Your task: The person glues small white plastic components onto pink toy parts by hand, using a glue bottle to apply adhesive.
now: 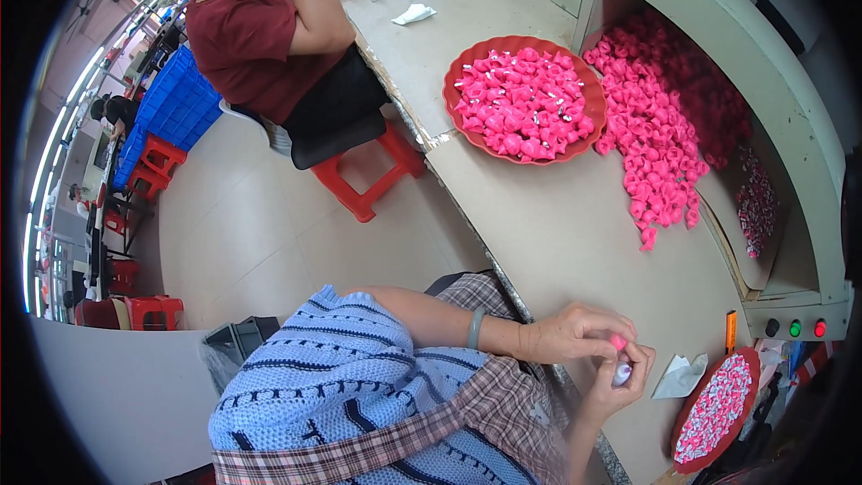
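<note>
Over the near edge of the table my two hands meet. My left hand (575, 334), with a pale green bangle (476, 329) at the wrist, pinches a small bright pink piece (618, 341). Just below it, my right hand (628, 384) is closed around a small white bottle (621, 374), mostly covered by the fingers. The bottle's upper end points toward the pink piece; whether they touch I cannot tell. Beside my right hand lies a crumpled white tissue (680, 377). A red dish (680, 461) of small pink and white bits stands to its right.
A scalloped red bowl (453, 94) full of pink pieces sits farther up the table. Next to it a heap of pink pieces (660, 153) spills from an arched machine opening (763, 54). An orange marker (731, 332) lies near the machine's buttons. A co-worker in dark red (260, 45) sits at far left.
</note>
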Motion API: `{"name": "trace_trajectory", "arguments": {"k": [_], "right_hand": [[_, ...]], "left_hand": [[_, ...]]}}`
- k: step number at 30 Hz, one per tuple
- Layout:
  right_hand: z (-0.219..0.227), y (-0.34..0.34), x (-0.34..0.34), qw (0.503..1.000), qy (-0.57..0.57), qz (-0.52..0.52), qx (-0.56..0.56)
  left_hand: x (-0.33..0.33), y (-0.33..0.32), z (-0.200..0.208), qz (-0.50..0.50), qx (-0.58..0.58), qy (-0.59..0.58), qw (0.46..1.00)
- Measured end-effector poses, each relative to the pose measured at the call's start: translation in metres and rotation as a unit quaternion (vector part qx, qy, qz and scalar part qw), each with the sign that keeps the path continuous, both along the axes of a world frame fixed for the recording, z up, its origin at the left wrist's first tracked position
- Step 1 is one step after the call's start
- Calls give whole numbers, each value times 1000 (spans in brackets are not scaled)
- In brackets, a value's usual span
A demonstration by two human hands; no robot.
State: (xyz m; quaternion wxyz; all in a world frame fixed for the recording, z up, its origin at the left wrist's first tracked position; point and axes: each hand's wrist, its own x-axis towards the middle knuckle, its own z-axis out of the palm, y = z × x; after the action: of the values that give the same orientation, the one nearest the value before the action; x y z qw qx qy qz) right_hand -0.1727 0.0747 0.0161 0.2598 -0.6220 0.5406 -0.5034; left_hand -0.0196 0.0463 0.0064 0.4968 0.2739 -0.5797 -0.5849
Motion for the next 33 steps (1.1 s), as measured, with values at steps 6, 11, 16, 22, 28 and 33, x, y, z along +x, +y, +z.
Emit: {"name": "trace_trajectory", "arguments": {"k": [6,11,16,22,28,33], "right_hand": [[6,-1,1,996,-82,-7,47],[3,-4,-2,992,-114,-4,48],[4,-5,0,994,-100,-5,43],[4,-5,0,995,-86,0,47],[5,-5,1,995,-88,0,47],[2,-6,-1,995,-90,2,46]], "left_hand": [[9,-16,1,-31,194,225,954],[54,-37,27,-29,230,335,913],[64,-40,37,-58,218,365,903],[63,-41,33,-65,223,373,898],[67,-45,29,-23,213,352,911],[82,-57,34,38,176,307,935]]}}
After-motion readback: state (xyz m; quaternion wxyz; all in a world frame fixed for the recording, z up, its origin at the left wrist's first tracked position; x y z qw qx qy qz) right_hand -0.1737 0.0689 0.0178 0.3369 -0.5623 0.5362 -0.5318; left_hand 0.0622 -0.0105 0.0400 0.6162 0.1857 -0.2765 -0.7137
